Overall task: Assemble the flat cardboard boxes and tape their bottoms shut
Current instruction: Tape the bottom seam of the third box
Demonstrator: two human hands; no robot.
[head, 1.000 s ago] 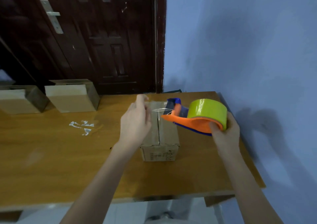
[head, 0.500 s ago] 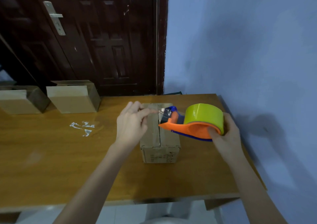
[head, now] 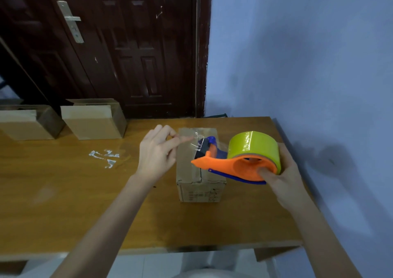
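Over box (head: 200,167) — left hand (head: 156,154) now pinches tape end; right hand (head: 285,177) still grips dispenser (head: 234,162).

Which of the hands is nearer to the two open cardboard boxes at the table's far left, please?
Left. The left hand is between those open boxes and the sealed carton; the right hand is beyond the carton.

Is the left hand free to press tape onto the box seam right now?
Probably yes: the left hand hovers right beside the box, pinching the tape end, with nothing between them.
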